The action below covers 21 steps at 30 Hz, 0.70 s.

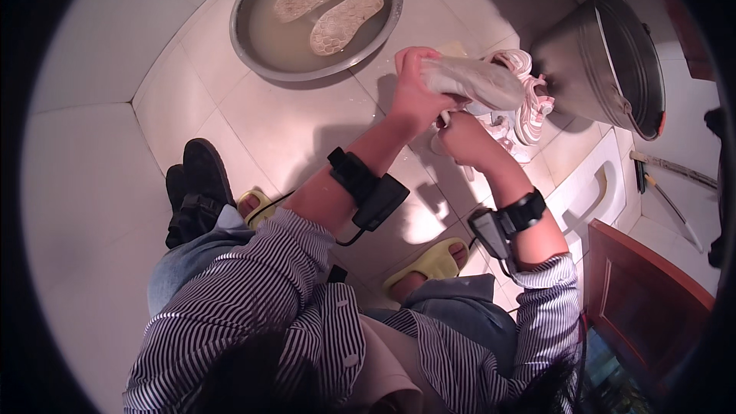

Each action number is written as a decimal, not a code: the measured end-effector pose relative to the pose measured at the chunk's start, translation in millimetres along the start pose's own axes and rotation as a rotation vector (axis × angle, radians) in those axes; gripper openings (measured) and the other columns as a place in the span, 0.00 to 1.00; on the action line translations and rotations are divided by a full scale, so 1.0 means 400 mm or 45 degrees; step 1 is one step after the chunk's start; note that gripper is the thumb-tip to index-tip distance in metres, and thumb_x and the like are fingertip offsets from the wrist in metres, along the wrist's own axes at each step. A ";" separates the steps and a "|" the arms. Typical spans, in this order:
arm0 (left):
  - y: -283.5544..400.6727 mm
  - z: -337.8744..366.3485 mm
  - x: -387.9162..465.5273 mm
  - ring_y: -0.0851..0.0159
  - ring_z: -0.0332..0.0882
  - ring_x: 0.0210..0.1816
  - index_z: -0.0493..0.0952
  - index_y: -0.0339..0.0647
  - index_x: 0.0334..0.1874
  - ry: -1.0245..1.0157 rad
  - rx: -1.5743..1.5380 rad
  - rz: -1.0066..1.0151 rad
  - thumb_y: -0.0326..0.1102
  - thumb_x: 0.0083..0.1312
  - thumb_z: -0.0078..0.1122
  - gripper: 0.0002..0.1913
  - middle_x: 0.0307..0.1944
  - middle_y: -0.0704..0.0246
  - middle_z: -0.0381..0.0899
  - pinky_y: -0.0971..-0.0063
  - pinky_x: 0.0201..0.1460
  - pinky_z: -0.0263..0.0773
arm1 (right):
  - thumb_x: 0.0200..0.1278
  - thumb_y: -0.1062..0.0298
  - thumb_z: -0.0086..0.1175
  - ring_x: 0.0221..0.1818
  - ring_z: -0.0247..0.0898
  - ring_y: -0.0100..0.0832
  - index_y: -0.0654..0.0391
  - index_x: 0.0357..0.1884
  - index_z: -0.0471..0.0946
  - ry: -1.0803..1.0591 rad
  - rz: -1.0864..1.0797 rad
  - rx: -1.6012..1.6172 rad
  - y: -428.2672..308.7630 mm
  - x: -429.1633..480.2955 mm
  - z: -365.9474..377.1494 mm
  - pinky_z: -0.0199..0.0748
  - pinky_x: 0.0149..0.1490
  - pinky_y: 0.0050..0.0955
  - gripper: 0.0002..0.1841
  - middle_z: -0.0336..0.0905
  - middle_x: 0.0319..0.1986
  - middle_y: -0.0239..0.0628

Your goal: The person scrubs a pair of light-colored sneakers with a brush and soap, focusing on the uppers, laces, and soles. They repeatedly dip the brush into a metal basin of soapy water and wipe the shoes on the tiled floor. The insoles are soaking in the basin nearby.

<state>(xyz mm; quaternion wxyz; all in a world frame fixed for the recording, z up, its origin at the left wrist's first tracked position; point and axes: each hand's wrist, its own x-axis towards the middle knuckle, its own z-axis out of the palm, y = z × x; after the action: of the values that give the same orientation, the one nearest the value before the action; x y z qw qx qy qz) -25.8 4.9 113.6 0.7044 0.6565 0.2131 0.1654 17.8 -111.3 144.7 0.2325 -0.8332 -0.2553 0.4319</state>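
My left hand (417, 89) grips a wet-looking pale shoe (480, 81), its long rounded surface turned up. Just below, my right hand (463, 137) is closed in a fist against the near side of the shoe. The end of a slim pale object (445, 118) pokes out by its thumb; the rest is hidden. Under and beyond the hands, pink-and-white sneakers (532, 109) lie on the tiles. A round metal basin (244, 54) farther off holds cloudy water, with two honeycomb-patterned insoles (347, 22) in it.
A metal bucket (575, 60) lies tilted at the right, beside a white squat toilet (592, 184). Nearer me stands a reddish-brown wooden door (644, 299). Dark shoes (204, 190) are at the left by the wall. Yellow slippers (431, 267) are on my feet. The tiled floor (241, 121) shows water drops.
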 end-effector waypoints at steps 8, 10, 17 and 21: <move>0.012 0.009 0.005 0.60 0.66 0.54 0.64 0.43 0.51 0.057 0.223 -0.095 0.30 0.36 0.78 0.38 0.50 0.62 0.65 0.69 0.53 0.70 | 0.54 0.75 0.44 0.35 0.75 0.55 0.71 0.43 0.69 0.361 -0.219 -0.246 0.057 0.024 0.061 0.72 0.40 0.42 0.15 0.75 0.31 0.64; 0.002 0.020 -0.013 0.59 0.65 0.55 0.64 0.42 0.51 0.135 0.362 0.032 0.31 0.34 0.78 0.39 0.50 0.61 0.64 0.69 0.53 0.69 | 0.53 0.75 0.43 0.36 0.75 0.56 0.72 0.43 0.69 0.261 -0.160 -0.450 0.067 0.035 0.069 0.72 0.41 0.42 0.15 0.75 0.30 0.64; -0.017 -0.014 0.007 0.59 0.76 0.44 0.64 0.40 0.49 -0.193 -1.113 -0.481 0.24 0.51 0.66 0.25 0.44 0.60 0.72 0.67 0.44 0.77 | 0.52 0.77 0.42 0.27 0.75 0.47 0.66 0.43 0.68 0.213 -0.275 -0.077 0.056 0.018 0.068 0.72 0.31 0.38 0.14 0.74 0.26 0.56; -0.011 -0.018 0.016 0.58 0.77 0.43 0.62 0.46 0.55 -0.092 -1.166 -0.749 0.27 0.56 0.66 0.27 0.42 0.69 0.75 0.73 0.46 0.76 | 0.52 0.78 0.41 0.22 0.73 0.42 0.64 0.45 0.66 0.274 -0.300 0.144 0.059 0.026 0.079 0.70 0.25 0.35 0.15 0.72 0.21 0.47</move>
<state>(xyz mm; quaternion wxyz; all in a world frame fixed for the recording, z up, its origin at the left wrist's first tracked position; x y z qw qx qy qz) -24.2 14.1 108.3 0.9418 0.2004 0.2696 0.0148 1.8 -117.3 107.8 0.3542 -0.8245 -0.3001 0.3237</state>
